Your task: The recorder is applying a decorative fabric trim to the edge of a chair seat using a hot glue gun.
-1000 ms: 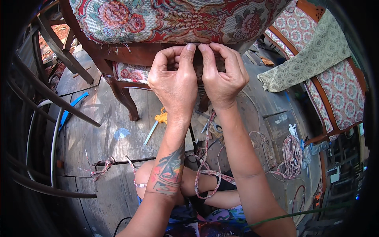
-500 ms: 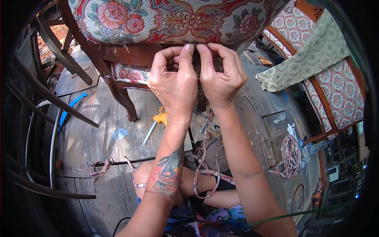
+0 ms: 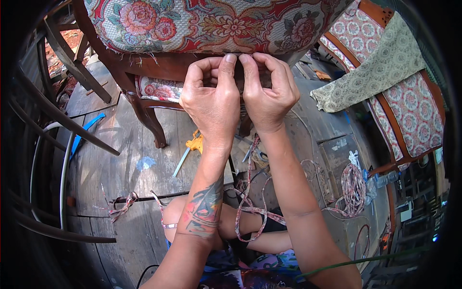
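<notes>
My left hand point(image 3: 211, 91) and my right hand point(image 3: 267, 89) sit side by side at the lower edge of a chair back covered in floral fabric point(image 3: 231, 26). Both are closed in a pinch, thumbs almost touching, gripping the fabric's edge. Fingertips behind the thumbs are hidden, so any thin trim between them cannot be made out. Frayed threads hang from the edge to the left, over the wooden frame point(image 3: 163, 67). A patterned piping cord point(image 3: 250, 178) loops over my lap and rises behind my right wrist. Left of my forearm, an orange glue gun point(image 3: 195, 143) lies on the floor.
Wooden planks point(image 3: 115, 168) form the floor. At right stands another upholstered chair point(image 3: 414, 111) with a pale green patterned cloth point(image 3: 380, 67) draped over it. Coiled cord point(image 3: 353, 190) lies beside a plastic bottle point(image 3: 386, 179). Curved dark rails point(image 3: 67, 115) and a blue strip point(image 3: 85, 135) are at left.
</notes>
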Available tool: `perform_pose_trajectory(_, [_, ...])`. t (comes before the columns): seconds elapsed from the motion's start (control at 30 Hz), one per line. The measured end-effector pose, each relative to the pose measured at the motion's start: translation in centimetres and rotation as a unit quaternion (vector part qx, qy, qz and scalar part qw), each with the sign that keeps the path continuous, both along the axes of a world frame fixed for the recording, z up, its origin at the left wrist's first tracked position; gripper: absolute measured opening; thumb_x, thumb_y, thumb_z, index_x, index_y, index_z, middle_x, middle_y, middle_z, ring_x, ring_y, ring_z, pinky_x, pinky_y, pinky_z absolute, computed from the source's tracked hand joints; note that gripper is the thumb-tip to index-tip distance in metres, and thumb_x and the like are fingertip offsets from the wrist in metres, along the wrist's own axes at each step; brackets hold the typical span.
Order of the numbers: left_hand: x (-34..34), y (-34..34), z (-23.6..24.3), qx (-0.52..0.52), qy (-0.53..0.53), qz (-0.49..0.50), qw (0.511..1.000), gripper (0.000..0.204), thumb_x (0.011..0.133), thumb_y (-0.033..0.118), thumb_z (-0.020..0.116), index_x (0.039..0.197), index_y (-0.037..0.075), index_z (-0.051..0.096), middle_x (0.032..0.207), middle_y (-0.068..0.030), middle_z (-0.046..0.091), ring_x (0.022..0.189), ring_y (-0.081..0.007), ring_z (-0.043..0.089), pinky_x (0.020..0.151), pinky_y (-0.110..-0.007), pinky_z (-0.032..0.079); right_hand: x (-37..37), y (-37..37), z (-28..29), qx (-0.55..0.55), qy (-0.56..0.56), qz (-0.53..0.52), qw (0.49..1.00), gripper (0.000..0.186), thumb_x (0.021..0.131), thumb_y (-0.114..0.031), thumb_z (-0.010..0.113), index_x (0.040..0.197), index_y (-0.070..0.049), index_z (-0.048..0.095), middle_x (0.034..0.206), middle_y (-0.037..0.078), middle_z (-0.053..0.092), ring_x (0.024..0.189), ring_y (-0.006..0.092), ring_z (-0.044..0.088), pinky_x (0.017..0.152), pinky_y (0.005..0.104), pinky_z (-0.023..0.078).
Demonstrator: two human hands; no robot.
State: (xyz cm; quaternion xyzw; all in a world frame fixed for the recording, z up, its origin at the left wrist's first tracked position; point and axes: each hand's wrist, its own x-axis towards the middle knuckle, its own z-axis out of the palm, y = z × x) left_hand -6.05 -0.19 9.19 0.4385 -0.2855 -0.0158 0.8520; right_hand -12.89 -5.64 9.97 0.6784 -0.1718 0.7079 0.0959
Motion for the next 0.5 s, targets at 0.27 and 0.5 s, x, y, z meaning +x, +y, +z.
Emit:
perform_pose_trajectory(0.27, [-0.03,0.02,0.06,0.004,-0.005,0.003,1.000,0.018,0.088,0.013,0.081,0.086,-0.002,0.070,0.068,-0.0026,0.066,0.061,-0.0063,0.058,0.059,-0.023,0.050,-0.11,-0.06,0.03,-0.007,0.002,-0.003,1.000,0.017,0.078,-0.001,0.085,0.090,-0.001,0.073,0.084,0.010,0.072,0.071,0.0234,0.069,0.062,0.0323,0.057])
perform_pose_trajectory(0.5, [0.00,-0.02,-0.01,-0.005,-0.005,0.005,1.000,0.017,0.088,0.012,0.081,0.087,-0.002,0.071,0.069,-0.0021,0.067,0.061,-0.0057,0.057,0.060,-0.022,0.050,-0.02,-0.06,-0.02,-0.009,0.001,-0.007,1.000,0.017,0.077,-0.001,0.085,0.089,-0.001,0.073,0.084,0.010,0.072,0.071,0.0236,0.070,0.062,0.0324,0.057])
